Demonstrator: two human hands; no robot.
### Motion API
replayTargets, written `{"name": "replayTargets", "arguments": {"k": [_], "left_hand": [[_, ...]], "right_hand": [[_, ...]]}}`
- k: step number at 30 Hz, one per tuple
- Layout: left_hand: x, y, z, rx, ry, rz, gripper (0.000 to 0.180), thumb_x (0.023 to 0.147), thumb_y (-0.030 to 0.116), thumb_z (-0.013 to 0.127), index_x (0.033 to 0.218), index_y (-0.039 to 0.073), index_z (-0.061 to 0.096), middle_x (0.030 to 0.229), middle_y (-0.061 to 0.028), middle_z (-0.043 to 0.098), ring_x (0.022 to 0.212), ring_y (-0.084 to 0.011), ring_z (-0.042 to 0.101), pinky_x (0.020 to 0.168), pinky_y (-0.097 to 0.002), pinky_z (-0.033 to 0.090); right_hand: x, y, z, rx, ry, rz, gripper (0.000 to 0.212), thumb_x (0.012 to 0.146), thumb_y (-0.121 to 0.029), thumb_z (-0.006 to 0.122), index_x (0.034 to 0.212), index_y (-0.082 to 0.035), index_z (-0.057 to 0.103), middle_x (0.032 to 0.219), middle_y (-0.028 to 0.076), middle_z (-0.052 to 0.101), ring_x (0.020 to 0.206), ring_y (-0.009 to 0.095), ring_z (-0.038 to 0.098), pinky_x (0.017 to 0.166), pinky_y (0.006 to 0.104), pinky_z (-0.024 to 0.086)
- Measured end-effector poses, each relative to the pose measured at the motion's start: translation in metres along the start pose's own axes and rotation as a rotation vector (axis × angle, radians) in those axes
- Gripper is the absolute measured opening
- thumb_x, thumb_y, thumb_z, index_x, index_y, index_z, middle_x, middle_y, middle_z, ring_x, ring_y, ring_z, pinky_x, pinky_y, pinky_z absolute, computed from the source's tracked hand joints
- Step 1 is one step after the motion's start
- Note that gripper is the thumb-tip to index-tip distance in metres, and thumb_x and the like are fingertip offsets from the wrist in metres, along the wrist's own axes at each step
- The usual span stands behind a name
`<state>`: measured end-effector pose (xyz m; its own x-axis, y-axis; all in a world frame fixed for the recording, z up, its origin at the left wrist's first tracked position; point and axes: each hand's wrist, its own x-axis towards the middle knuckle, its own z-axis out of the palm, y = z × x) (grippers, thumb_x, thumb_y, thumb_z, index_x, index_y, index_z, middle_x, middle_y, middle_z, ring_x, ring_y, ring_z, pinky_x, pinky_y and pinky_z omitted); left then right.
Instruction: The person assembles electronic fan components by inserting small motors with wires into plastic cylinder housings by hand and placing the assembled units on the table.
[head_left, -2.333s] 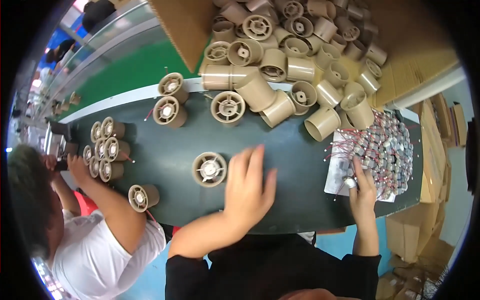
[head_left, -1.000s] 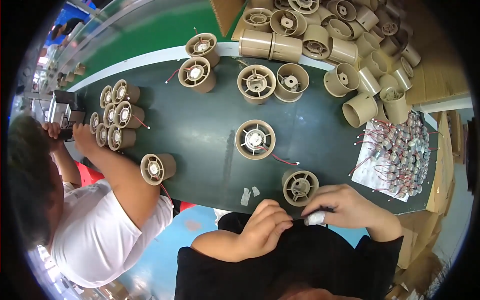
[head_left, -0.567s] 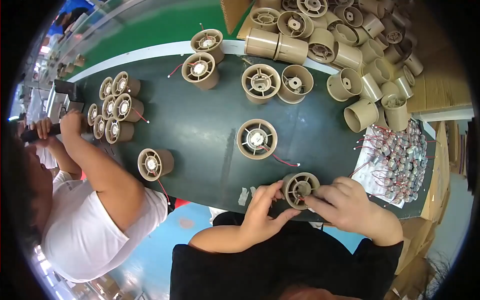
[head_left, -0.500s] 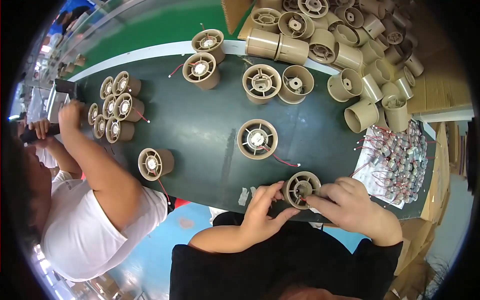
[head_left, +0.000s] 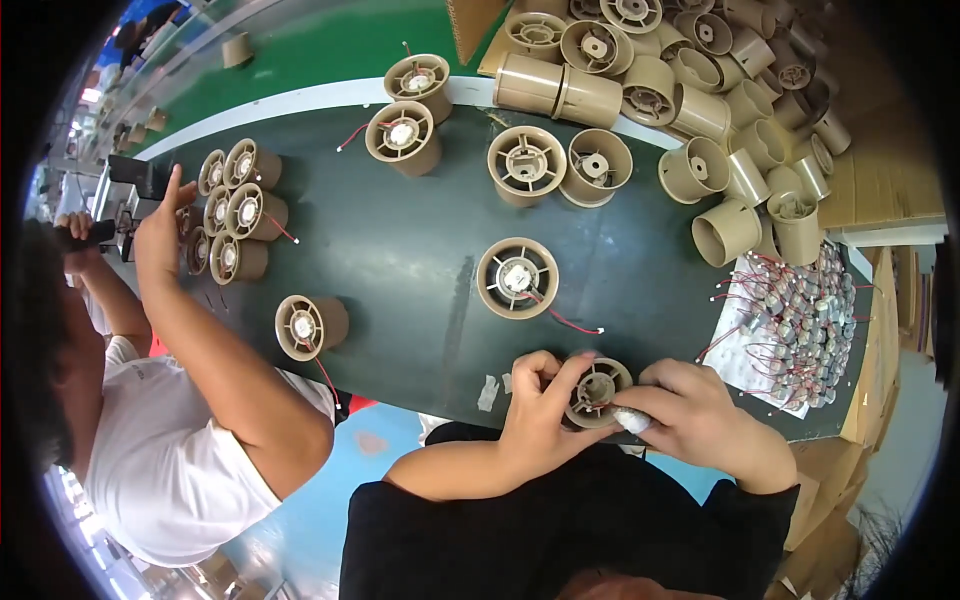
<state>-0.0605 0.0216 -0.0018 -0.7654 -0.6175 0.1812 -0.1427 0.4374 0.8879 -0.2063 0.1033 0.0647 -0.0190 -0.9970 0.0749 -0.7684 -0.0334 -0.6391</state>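
Note:
My left hand (head_left: 545,405) and my right hand (head_left: 695,412) meet at the near edge of the dark belt (head_left: 420,260). Between them they hold a beige round fan housing (head_left: 597,392), open face up. My left fingers curl around its left side. My right fingers press a small silver motor (head_left: 630,420) against its lower right rim. A thin red wire shows inside the housing. Another housing (head_left: 517,278) with a motor fitted and a red wire trailing lies just beyond my hands.
A heap of empty beige housings (head_left: 720,110) fills the far right. Small motors with red wires (head_left: 795,320) lie on a white sheet at right. A person in a white shirt (head_left: 170,440) at left reaches toward a cluster of finished housings (head_left: 235,215).
My right hand went to the motor pile, came back with a motor, and both hands closed on a housing at the belt's near edge. The person at left raised an arm toward the cluster.

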Motion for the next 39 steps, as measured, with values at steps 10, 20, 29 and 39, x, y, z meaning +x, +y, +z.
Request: {"name": "replayTargets", "arguments": {"k": [10, 20, 29, 39], "left_hand": [[-0.004, -0.005, -0.005, -0.051, -0.093, 0.022, 0.074, 0.05, 0.015, 0.076, 0.114, 0.006, 0.041, 0.084, -0.0095, 0.035, 0.076, -0.0221, 0.04, 0.064, -0.0297, 0.038], [-0.013, -0.009, -0.017, -0.169, -0.094, 0.017, 0.013, 0.066, -0.005, 0.06, 0.077, -0.004, 0.054, 0.071, -0.0115, 0.051, 0.063, -0.0215, 0.052, 0.054, -0.0259, 0.041], [-0.011, -0.011, -0.024, -0.151, -0.118, 0.126, 0.01, 0.06, -0.005, 0.06, 0.067, 0.0, 0.054, 0.063, -0.0074, 0.046, 0.06, -0.023, 0.047, 0.053, -0.0308, 0.037], [-0.017, -0.015, -0.034, 0.191, -0.043, 0.085, 0.036, 0.057, 0.007, 0.066, 0.09, 0.001, 0.053, 0.09, -0.0115, 0.046, 0.094, -0.0328, 0.037, 0.083, -0.0412, 0.03]], "right_hand": [[0.001, -0.004, 0.01, -0.002, -0.084, 0.017, 0.03, 0.057, -0.009, 0.065, 0.085, -0.008, 0.052, 0.076, 0.006, 0.046, 0.061, 0.021, 0.052, 0.052, 0.0301, 0.043], [0.018, -0.003, 0.0, 0.003, -0.278, 0.045, 0.026, 0.058, -0.011, 0.063, 0.081, -0.008, 0.051, 0.075, 0.007, 0.046, 0.065, 0.022, 0.052, 0.054, 0.0305, 0.042], [0.005, -0.032, -0.009, -0.62, -0.194, 0.121, 0.041, 0.053, -0.008, 0.062, 0.092, -0.003, 0.049, 0.072, 0.006, 0.046, 0.058, 0.02, 0.049, 0.048, 0.0272, 0.039], [0.006, 0.004, 0.018, 0.076, 0.008, 0.003, 0.034, 0.055, -0.001, 0.059, 0.088, -0.003, 0.052, 0.076, 0.008, 0.052, 0.061, 0.023, 0.053, 0.054, 0.0311, 0.041]]}}
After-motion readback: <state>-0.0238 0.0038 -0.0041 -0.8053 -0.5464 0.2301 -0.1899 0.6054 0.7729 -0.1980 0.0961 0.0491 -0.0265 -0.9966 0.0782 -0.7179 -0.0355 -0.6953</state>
